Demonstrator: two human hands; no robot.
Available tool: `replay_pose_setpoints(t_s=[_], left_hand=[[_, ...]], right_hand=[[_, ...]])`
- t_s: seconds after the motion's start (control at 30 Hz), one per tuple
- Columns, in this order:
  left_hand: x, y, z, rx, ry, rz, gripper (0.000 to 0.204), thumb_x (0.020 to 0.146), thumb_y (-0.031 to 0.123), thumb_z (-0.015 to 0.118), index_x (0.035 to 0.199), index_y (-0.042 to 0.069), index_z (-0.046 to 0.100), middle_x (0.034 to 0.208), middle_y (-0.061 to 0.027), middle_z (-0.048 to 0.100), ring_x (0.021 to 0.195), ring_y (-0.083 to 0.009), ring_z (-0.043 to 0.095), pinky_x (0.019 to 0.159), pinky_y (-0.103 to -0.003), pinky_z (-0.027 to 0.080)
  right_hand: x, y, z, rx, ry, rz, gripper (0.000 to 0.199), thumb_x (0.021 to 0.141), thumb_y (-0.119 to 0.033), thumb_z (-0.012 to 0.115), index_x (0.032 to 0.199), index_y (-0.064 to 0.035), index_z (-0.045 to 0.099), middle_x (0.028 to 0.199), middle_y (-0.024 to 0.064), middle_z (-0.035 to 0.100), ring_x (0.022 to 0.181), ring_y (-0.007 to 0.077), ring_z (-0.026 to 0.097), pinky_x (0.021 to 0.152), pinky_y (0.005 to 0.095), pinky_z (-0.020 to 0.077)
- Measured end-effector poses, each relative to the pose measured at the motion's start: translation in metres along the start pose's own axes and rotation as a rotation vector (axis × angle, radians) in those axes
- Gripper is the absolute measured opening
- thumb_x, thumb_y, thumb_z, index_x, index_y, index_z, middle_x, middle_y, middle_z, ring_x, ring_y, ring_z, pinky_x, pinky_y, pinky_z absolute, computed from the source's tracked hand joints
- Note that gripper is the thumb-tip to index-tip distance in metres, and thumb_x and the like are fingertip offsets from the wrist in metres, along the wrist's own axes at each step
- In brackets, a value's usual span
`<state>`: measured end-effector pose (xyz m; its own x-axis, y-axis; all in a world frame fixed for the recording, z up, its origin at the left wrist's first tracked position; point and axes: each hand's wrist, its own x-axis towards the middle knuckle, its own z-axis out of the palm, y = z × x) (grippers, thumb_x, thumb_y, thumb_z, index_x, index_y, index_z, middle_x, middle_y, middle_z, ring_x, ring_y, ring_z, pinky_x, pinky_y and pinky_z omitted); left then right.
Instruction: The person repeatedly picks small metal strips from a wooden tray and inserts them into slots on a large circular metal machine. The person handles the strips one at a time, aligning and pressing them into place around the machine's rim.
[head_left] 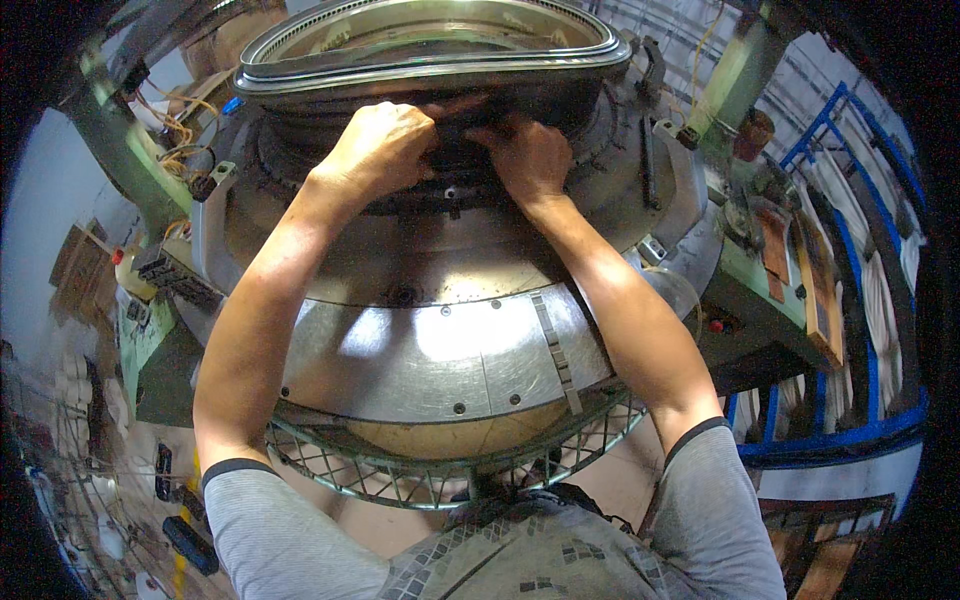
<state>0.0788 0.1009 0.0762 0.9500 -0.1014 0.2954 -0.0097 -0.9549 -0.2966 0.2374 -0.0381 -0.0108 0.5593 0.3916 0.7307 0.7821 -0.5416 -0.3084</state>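
Both my arms reach forward over a large round metal machine [430, 350], which looks like a circular knitting machine. Against the dark front wall of its raised drum [300, 105], my left hand [385, 150] is closed, knuckles up and fingers curled inward. A short gap to the right, my right hand [530, 158] is also closed, its fingers bent toward the left hand in shadow. What either hand pinches, if anything, is hidden by the fingers and the dark. Just below and between them sits a small bright fitting [450, 192] on the dark ring.
A toothed metal ring [430, 62] tops the drum. Green posts [125, 150] stand at both sides, with yellowish cables by the left one. At right is a blue rack [870, 300] with pale rolls, beside a wooden board [820, 295]. A green lattice rim [400, 485] curves near my body.
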Motion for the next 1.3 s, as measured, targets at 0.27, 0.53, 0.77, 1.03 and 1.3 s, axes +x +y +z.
replay_pose_setpoints(t_s=[0.27, 0.53, 0.77, 1.03, 1.3], left_hand=[[-0.004, 0.001, 0.008, 0.051, 0.030, 0.012, 0.018, 0.076, 0.020, 0.076, 0.082, 0.003, 0.072, 0.079, -0.0185, 0.071, 0.076, -0.0355, 0.071, 0.069, -0.045, 0.059], [-0.004, 0.006, 0.022, 0.080, 0.053, -0.040, 0.017, 0.077, 0.012, 0.070, 0.090, 0.001, 0.071, 0.081, -0.0200, 0.071, 0.077, -0.0352, 0.072, 0.066, -0.046, 0.059], [-0.004, 0.017, 0.025, 0.050, 0.114, -0.092, 0.033, 0.079, 0.007, 0.063, 0.111, 0.001, 0.065, 0.080, -0.0199, 0.070, 0.075, -0.0357, 0.071, 0.062, -0.046, 0.058], [-0.007, 0.024, 0.040, 0.051, 0.341, -0.090, 0.063, 0.079, 0.001, 0.058, 0.141, 0.009, 0.051, 0.079, -0.0196, 0.069, 0.068, -0.0379, 0.068, 0.059, -0.047, 0.057], [-0.012, 0.007, 0.030, -0.095, 0.101, -0.090, 0.102, 0.074, -0.003, 0.063, 0.159, 0.031, 0.018, 0.092, -0.0183, 0.072, 0.080, -0.0362, 0.071, 0.072, -0.046, 0.059]], right_hand=[[0.003, -0.005, -0.014, 0.014, -0.202, -0.015, 0.051, 0.079, -0.062, 0.071, 0.081, -0.0110, 0.078, 0.078, 0.0189, 0.070, 0.075, 0.0393, 0.070, 0.068, 0.0482, 0.0554], [-0.005, -0.011, 0.003, 0.052, -0.288, -0.040, 0.018, 0.083, -0.027, 0.071, 0.085, -0.0108, 0.078, 0.084, 0.0187, 0.071, 0.080, 0.0398, 0.070, 0.073, 0.0493, 0.0558], [-0.007, -0.007, -0.014, 0.089, -0.249, -0.094, 0.017, 0.081, -0.023, 0.072, 0.079, -0.0070, 0.076, 0.080, 0.0227, 0.070, 0.075, 0.0409, 0.070, 0.069, 0.0493, 0.0568], [-0.010, -0.008, -0.020, 0.017, -0.226, -0.068, 0.035, 0.081, -0.038, 0.076, 0.074, -0.0032, 0.074, 0.075, 0.0239, 0.069, 0.072, 0.0410, 0.070, 0.065, 0.0490, 0.0567], [-0.004, 0.010, 0.010, 0.045, -0.258, -0.001, 0.033, 0.084, -0.037, 0.075, 0.083, -0.0039, 0.075, 0.077, 0.0205, 0.071, 0.068, 0.0360, 0.070, 0.061, 0.0440, 0.0557]])
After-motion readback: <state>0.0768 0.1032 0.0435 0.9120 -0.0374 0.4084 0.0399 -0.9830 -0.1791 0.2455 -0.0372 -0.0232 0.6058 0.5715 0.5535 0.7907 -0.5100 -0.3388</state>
